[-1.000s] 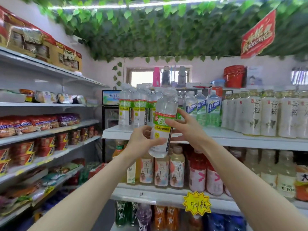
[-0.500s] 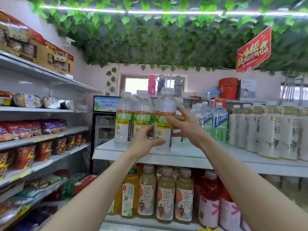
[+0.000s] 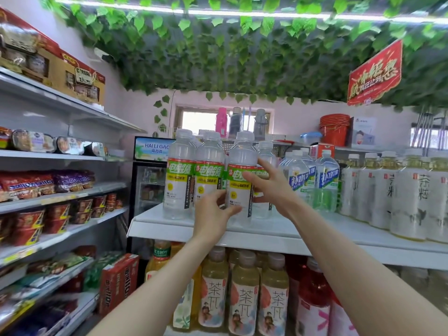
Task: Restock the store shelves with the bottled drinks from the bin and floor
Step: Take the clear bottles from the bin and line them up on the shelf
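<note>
In the centre of the frame a clear bottle (image 3: 240,163) with a green and yellow label stands upright on the white shelf (image 3: 266,235), just beside two matching bottles (image 3: 180,175) at its left. The left hand (image 3: 213,214) holds its lower part between the thumb and curled fingers. The right hand (image 3: 269,187) is wide, and its straight, spread fingers touch the label from the right side.
</note>
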The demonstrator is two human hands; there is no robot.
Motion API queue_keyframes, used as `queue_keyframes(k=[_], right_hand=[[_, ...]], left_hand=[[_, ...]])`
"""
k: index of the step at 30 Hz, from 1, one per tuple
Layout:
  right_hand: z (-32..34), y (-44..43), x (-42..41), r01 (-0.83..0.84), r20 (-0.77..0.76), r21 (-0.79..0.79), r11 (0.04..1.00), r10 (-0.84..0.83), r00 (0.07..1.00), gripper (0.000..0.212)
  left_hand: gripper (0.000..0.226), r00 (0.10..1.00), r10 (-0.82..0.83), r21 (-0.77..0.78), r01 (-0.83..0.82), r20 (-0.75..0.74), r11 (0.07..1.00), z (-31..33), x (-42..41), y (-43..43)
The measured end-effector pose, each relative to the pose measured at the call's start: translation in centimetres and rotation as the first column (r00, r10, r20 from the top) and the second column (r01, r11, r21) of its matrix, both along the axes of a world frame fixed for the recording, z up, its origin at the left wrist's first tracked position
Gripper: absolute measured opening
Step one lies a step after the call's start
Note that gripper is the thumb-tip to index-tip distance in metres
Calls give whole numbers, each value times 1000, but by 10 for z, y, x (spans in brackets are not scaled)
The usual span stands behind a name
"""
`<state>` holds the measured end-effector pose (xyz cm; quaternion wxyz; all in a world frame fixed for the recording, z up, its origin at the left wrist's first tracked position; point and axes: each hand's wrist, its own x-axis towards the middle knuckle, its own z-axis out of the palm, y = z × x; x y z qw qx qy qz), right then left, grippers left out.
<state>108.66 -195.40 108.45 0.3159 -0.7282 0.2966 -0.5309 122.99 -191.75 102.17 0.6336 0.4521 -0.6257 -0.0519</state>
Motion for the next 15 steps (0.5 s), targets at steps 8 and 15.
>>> queue_keyframes(k=[8,15], right_hand=[[-17,-2,0,32,31,35,999,-33,999,55],[-56,-6,-6,55,117,111,992,-68,991,50]], left_hand=[[43,999,29,5,-29,-23,1000,-13,-2,-2],[46,998,64,74,-63,-10,995,-28,3,-5]])
